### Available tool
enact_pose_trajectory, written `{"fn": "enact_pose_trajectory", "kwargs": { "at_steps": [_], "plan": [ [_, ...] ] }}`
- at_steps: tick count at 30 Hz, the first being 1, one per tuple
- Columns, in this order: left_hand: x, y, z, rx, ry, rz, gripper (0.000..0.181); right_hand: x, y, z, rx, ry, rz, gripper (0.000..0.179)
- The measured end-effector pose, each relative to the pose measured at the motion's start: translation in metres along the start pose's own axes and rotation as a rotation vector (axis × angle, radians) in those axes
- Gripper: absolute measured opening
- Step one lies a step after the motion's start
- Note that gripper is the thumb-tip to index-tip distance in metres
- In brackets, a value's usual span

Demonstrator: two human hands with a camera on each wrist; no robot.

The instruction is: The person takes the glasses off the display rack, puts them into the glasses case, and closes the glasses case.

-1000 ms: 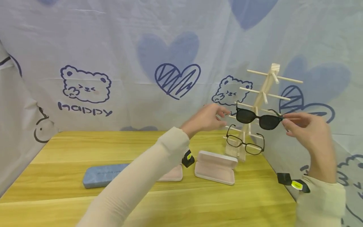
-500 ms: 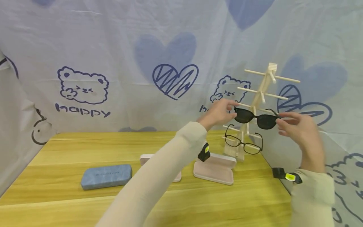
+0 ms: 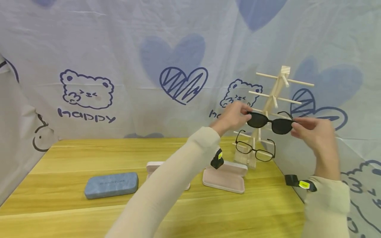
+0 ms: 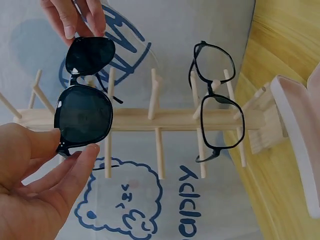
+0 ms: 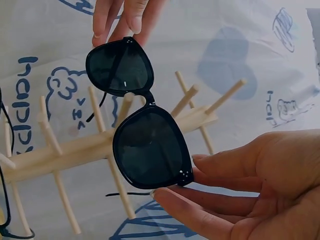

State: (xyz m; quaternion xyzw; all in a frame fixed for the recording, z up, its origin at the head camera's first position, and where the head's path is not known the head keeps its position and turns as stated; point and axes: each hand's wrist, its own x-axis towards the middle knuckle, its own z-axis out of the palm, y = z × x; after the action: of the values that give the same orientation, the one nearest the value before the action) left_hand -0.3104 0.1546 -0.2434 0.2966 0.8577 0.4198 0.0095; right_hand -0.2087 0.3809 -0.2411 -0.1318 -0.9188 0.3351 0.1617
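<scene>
Both hands hold a pair of black sunglasses (image 3: pixel 281 126) by its two ends, in front of the wooden glasses stand (image 3: pixel 278 86). The left hand (image 3: pixel 233 115) pinches one hinge corner between thumb and finger, as the left wrist view shows close up. At the opposite corner the right hand (image 5: pixel 265 187) does the same. The nose bridge lies close to a peg in the right wrist view. Lower on the stand hang clear-lensed glasses (image 4: pixel 222 100) with a thin black frame.
On the wooden table (image 3: pixel 74 218) lies a closed blue glasses case (image 3: pixel 111 185). An open pink case (image 3: pixel 223 180) stands before the stand's base, and another pink case (image 3: pixel 152 166) is partly hidden behind the left forearm. A patterned cloth (image 3: pixel 134 49) hangs behind.
The left hand has moved right and taken hold of the near end of the sunglasses, which only the right hand held before. The right hand has shifted slightly left in the view.
</scene>
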Motion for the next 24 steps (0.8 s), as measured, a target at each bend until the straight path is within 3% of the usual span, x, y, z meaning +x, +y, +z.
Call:
{"fn": "enact_pose_trajectory", "kwargs": {
  "at_steps": [6,14,24],
  "plan": [
    [-0.009,0.006,-0.010,-0.025,0.007,0.058,0.022,-0.011,-0.009,-0.005,-0.055,0.056,-0.008,0.057],
    [-0.031,0.011,-0.028,-0.154,0.006,0.101,0.015,-0.033,-0.025,-0.016,-0.043,0.134,-0.092,0.056],
    [-0.056,0.004,-0.044,-0.303,-0.030,0.141,0.018,-0.050,-0.039,-0.019,-0.083,0.094,-0.141,0.054]
  ]
}}
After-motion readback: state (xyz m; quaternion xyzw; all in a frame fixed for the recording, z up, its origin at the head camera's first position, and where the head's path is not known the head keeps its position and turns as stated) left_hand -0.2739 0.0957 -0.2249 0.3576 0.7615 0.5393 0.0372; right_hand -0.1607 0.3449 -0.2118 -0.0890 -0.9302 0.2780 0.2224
